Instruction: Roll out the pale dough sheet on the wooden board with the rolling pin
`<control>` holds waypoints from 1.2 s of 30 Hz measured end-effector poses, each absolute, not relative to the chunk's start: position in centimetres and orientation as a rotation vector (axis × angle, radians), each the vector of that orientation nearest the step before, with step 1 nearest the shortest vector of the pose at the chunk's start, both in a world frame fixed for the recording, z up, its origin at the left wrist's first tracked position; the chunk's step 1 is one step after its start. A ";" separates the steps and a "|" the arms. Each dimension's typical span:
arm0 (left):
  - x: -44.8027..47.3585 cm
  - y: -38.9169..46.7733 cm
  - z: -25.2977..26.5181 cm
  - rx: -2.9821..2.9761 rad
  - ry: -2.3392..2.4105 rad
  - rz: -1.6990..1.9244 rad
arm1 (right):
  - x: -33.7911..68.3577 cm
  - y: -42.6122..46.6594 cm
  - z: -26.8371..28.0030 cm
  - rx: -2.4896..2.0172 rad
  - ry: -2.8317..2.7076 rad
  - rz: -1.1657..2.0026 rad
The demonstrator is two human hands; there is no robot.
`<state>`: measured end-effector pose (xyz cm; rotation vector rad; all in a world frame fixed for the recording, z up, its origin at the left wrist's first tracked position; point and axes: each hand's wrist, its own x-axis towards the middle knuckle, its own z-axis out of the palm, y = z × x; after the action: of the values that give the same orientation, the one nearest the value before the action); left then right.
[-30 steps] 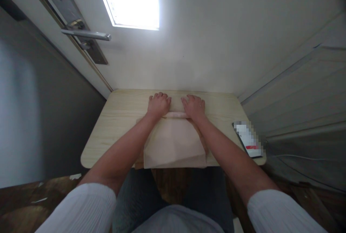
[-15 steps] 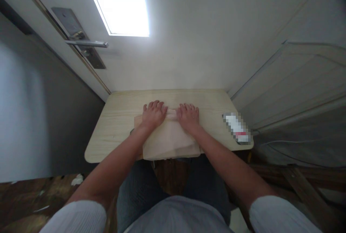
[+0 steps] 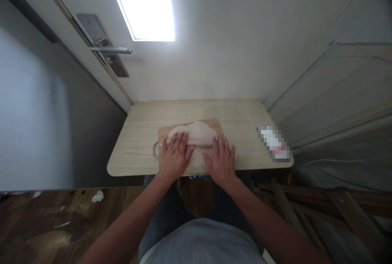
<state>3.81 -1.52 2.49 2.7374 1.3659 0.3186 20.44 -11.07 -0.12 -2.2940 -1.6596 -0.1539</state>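
Note:
A pale sheet of dough (image 3: 199, 130) lies on a brown cutting board (image 3: 163, 133), with a rolled or folded ridge running across it between my hands. My left hand (image 3: 177, 151) rests on the dough's left part, its fingers stretched forward. On the right part lies my right hand (image 3: 221, 157), fingers extended and thumb turned inward. Both palms face down, apart from each other. Whether a rolling pin is inside the ridge, I cannot tell. A metal loop handle (image 3: 155, 151) sticks out at the board's left side.
The board is on a light wooden table (image 3: 131, 141). A pixelated flat object (image 3: 274, 143) lies at the table's right end. Behind the table stands a white door with a lever handle (image 3: 112, 50). Wooden beams (image 3: 352, 211) are at the lower right.
Both hands have moved back toward my body from the dough's far edge. Dough and brown board now show beyond my fingers. The camera view has shifted slightly.

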 end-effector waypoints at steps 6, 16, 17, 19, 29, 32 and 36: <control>2.8 -3.0 1.9 2.741 1.362 0.286 | 19.7 -12.8 0.4 -2.309 -1.693 -0.144; 6.4 3.5 2.8 2.707 1.383 0.280 | 22.5 -5.1 0.5 -2.345 -1.665 -0.141; 6.9 4.3 2.8 2.706 1.393 0.282 | 22.9 -4.2 0.7 -2.347 -1.663 -0.137; 7.7 5.9 2.8 2.699 1.413 0.288 | 23.6 -2.4 0.9 -2.350 -1.658 -0.135; 10.0 11.0 3.0 2.646 1.400 0.256 | 25.8 3.6 1.4 -2.409 -1.613 -0.050; 9.9 10.6 2.9 2.664 1.403 0.281 | 25.8 3.4 1.5 -2.406 -1.618 -0.041; 9.2 8.8 2.9 2.680 1.433 0.293 | 25.0 1.3 1.4 -2.375 -1.640 -0.082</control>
<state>9.19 8.75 2.90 2.6798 1.4327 0.2931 24.98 1.33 1.45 -2.3752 -1.6397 -0.0820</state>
